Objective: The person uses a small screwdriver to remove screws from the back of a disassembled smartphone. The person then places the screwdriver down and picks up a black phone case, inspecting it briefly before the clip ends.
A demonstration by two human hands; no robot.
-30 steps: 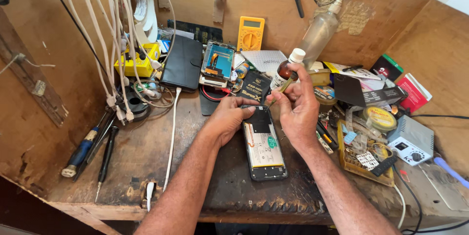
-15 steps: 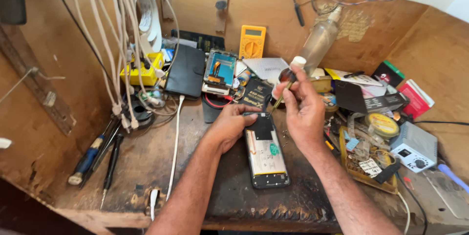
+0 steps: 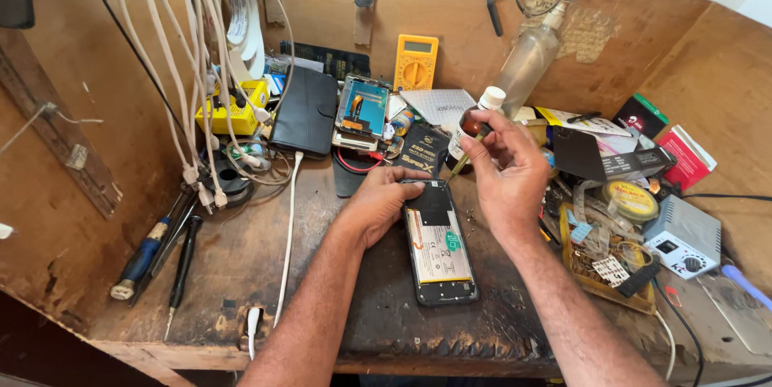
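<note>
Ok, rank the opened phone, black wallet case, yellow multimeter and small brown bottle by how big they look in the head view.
1. Black wallet case and opened phone: too alike; the phone is nearer.
2. Yellow multimeter.
3. Small brown bottle, partly hidden by the right hand.

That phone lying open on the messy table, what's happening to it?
A person is working on the opened phone, which lies back side up on a dark mat with its insides showing. The left hand rests on the phone's top edge, holding it down. The right hand is lifted above it, holding a small brown bottle with a white cap. Screwdrivers, white cables and a yellow meter sit around them.
</note>
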